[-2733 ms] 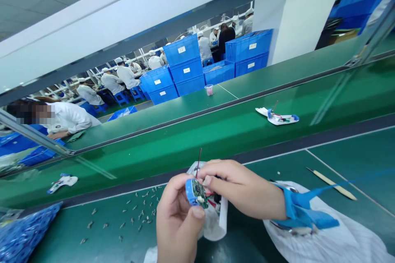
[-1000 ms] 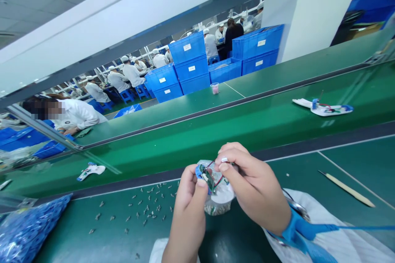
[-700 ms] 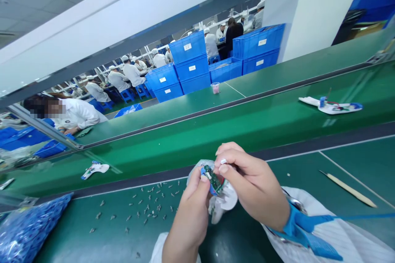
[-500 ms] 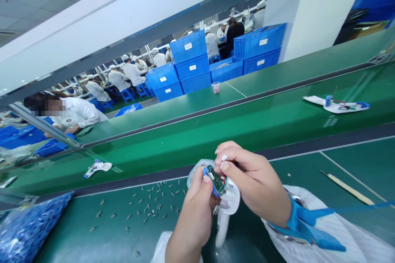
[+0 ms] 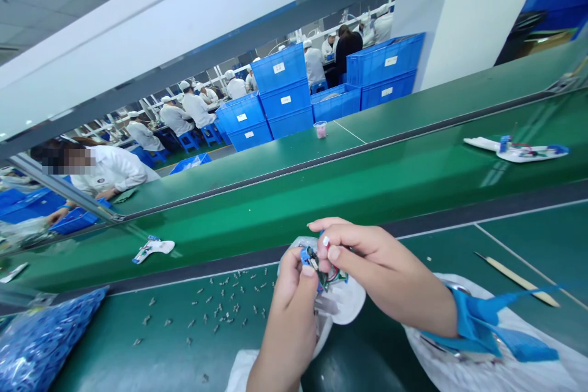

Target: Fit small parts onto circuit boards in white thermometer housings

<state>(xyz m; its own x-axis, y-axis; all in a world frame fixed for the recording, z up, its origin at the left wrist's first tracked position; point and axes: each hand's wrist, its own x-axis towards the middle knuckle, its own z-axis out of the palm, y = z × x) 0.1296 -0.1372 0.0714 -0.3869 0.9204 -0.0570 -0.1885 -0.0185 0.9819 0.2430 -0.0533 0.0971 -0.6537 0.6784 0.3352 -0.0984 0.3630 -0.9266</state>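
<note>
My left hand (image 5: 294,300) is closed around a white plastic housing (image 5: 346,303) that carries a green circuit board, a blue part and red wires. Its thumb presses near the blue part (image 5: 305,255). Just above the board, my right hand (image 5: 362,251) pinches a small white connector (image 5: 326,241) between thumb and fingers. A red wire shows close to that connector. The fingers hide part of the board. Behind the left fingers lies a clear plastic bag or wrap (image 5: 285,252), mostly covered. A blue strap (image 5: 482,321) circles my right wrist.
Many small metal parts (image 5: 220,306) lie scattered left of my hands. A blue-filled plastic bag (image 5: 50,337) rests at far left, a wooden-handled pointed tool (image 5: 519,278) at right. Open housings (image 5: 523,150) sit on the green belt (image 5: 275,214). Blue crates (image 5: 285,95) and co-workers are beyond.
My right hand has shifted slightly left with the connector. The housing in my left hand has turned, its rounded end showing more to the right. Housings on the belt have moved right.
</note>
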